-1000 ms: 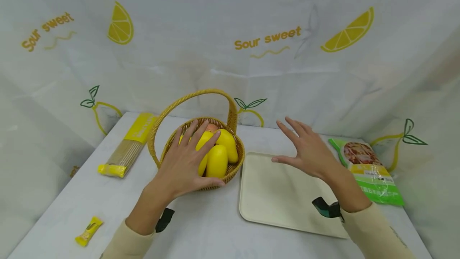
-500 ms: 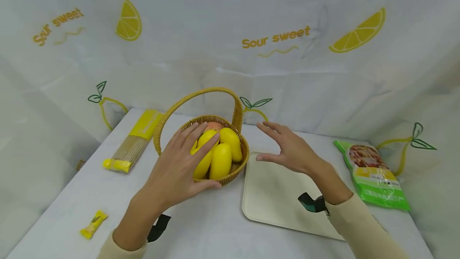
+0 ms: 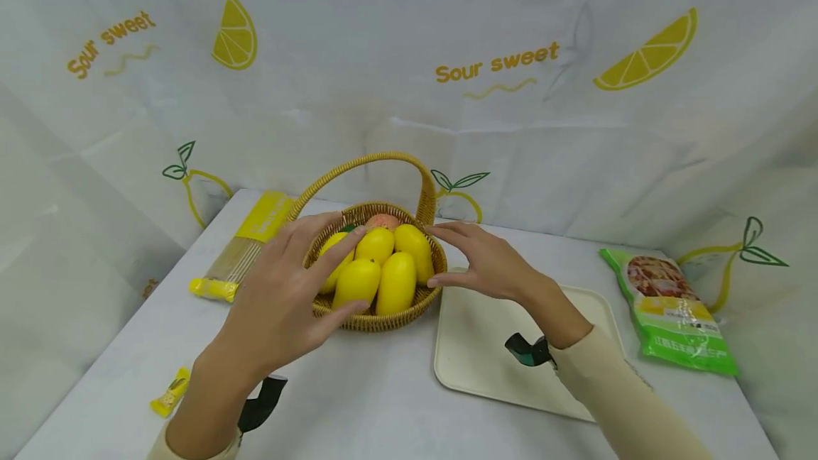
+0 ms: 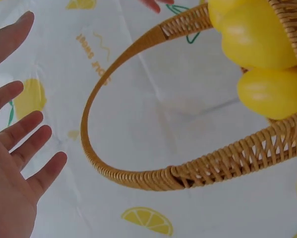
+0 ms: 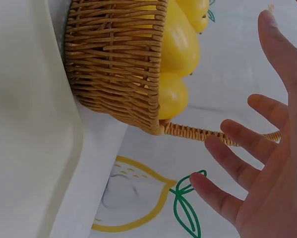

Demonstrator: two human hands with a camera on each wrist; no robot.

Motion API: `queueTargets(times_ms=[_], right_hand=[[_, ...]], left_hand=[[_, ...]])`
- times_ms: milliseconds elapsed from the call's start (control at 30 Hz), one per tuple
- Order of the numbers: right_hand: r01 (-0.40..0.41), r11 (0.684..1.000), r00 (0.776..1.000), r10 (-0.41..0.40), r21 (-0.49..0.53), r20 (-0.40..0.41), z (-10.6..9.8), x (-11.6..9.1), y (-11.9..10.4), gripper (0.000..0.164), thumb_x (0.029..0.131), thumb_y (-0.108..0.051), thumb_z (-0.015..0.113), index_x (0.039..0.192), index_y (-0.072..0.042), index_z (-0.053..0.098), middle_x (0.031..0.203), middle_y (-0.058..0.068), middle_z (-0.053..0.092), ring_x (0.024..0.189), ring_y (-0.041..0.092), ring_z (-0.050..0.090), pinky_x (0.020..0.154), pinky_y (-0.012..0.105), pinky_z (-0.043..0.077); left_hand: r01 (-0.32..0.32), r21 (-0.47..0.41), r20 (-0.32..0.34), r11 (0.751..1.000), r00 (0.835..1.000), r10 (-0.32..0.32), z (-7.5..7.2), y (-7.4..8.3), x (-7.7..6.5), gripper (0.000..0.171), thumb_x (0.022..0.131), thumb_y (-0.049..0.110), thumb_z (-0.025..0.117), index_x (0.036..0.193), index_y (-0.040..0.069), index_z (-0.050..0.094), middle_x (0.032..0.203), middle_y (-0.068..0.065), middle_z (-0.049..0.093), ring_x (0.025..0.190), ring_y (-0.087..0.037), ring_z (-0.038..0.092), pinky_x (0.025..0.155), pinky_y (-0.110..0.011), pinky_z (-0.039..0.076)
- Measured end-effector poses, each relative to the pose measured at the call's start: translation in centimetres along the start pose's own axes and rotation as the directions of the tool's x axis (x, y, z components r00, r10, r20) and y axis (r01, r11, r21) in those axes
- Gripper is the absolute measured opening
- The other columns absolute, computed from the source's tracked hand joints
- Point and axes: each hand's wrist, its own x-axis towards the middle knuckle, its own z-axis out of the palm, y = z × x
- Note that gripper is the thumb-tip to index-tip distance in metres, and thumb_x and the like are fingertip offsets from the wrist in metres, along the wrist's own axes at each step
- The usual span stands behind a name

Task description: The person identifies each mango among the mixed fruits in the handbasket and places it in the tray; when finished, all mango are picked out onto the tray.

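Left hand [image 3: 281, 297] and right hand [image 3: 488, 261], spread and empty, flank a basket [image 3: 383, 322] of fruit [image 3: 396, 282]; the basket seems stiff, weighty, best gripped by its handle [image 3: 383, 156].

My head camera looks forward and down, from above the table [image 3: 396, 389], and is farthest. My right wrist camera is much nearer, and its picture of the basket [image 5: 116, 59] lies sideways; my left wrist camera, also near, is turned oppositely. All three share this basket; head and right wrist share also the tray [image 5: 29, 129].
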Motion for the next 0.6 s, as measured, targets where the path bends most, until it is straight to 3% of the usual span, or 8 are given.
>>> queueTargets(times_ms=[133, 233, 367, 467, 600], right_hand=[[0.006, 1.0, 1.0, -0.006, 0.027, 0.01, 0.3, 0.8, -0.6, 0.086, 0.084, -0.068, 0.071, 0.157, -0.034, 0.041, 0.161, 0.005, 0.044, 0.151, 0.032, 0.04, 0.116, 0.065, 0.044], [0.026, 0.998, 1.0, -0.026, 0.064, 0.0, 0.7, 1.3, -1.0, 0.085, 0.083, -0.064, 0.074, 0.155, -0.032, 0.044, 0.158, 0.004, 0.048, 0.146, 0.031, 0.048, 0.115, 0.062, 0.047], [0.076, 0.989, 0.997, -0.074, 0.126, -0.016, 1.2, 1.8, -1.4, 0.083, 0.083, -0.057, 0.078, 0.153, -0.026, 0.047, 0.152, 0.002, 0.053, 0.126, 0.026, 0.064, 0.104, 0.051, 0.058], [0.095, 0.982, 0.995, -0.093, 0.161, -0.021, 1.5, 2.0, -1.6, 0.082, 0.083, -0.055, 0.079, 0.152, -0.024, 0.049, 0.151, 0.002, 0.053, 0.115, 0.022, 0.07, 0.096, 0.046, 0.061], [0.094, 0.981, 0.996, -0.092, 0.17, -0.022, 1.8, 2.1, -1.8, 0.082, 0.082, -0.056, 0.08, 0.152, -0.023, 0.05, 0.154, 0.001, 0.051, 0.113, 0.02, 0.072, 0.096, 0.046, 0.061]], left_hand=[[0.028, -0.022, -0.048, 0.999, 0.998, -0.029, -0.9, -0.8, -0.3, 0.065, 0.092, 0.05, 0.072, 0.146, 0.017, 0.055, 0.148, -0.019, 0.049, 0.129, -0.039, 0.05, 0.106, -0.052, 0.048], [0.062, -0.04, -0.068, 0.997, 0.996, -0.065, -1.4, -1.5, -0.6, 0.065, 0.098, 0.06, 0.055, 0.147, 0.017, 0.055, 0.151, -0.02, 0.047, 0.133, -0.039, 0.047, 0.104, -0.052, 0.049], [0.103, -0.058, -0.097, 0.993, 0.989, -0.108, -1.4, -2.4, -1.3, 0.069, 0.098, 0.065, 0.047, 0.148, 0.018, 0.055, 0.154, -0.02, 0.045, 0.137, -0.039, 0.044, 0.08, -0.051, 0.062], [0.117, -0.058, -0.107, 0.991, 0.987, -0.122, -1.0, -3.0, -1.7, 0.069, 0.098, 0.066, 0.044, 0.15, 0.02, 0.053, 0.156, -0.019, 0.043, 0.134, -0.041, 0.047, 0.063, -0.052, 0.063], [0.13, -0.078, -0.101, 0.989, 0.985, -0.137, -0.2, -3.7, -2.3, 0.073, 0.098, 0.066, 0.044, 0.153, 0.018, 0.048, 0.159, -0.02, 0.04, 0.135, -0.042, 0.049, 0.072, -0.052, 0.062]])
